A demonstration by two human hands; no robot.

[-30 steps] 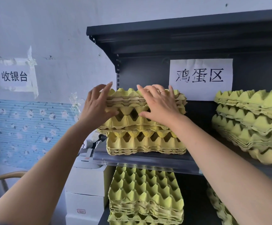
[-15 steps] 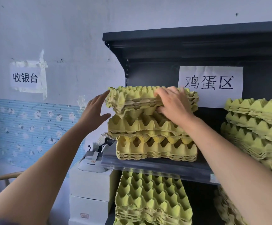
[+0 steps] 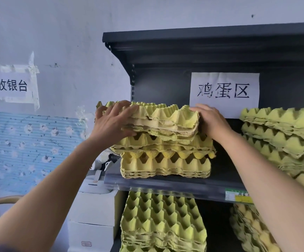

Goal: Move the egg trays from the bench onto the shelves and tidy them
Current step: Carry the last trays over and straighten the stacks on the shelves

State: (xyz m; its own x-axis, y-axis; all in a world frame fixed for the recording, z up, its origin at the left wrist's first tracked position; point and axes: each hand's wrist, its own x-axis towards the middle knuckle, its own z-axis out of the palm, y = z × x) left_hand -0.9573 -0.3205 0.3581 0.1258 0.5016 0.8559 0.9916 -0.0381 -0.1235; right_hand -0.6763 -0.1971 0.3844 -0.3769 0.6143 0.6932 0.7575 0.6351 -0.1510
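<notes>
Head view: the left hand grips the left end of a bundle of yellow-green egg trays, fingers over the top and thumb beneath. The right hand clasps its right end. The bundle rests askew on a tray stack below-left of the 鸡蛋区 sign. A second stack sits below-right of that sign.

This is a small shop. A dark metal shelving unit with a price-tag strip on its shelf edge carries stacked yellow egg trays under a paper sign reading 鸡蛋区 (egg section). Left of the shelving unit, a taped wall sign reads 收银台 (checkout), and a printer-like white machine sits on white boxes.
</notes>
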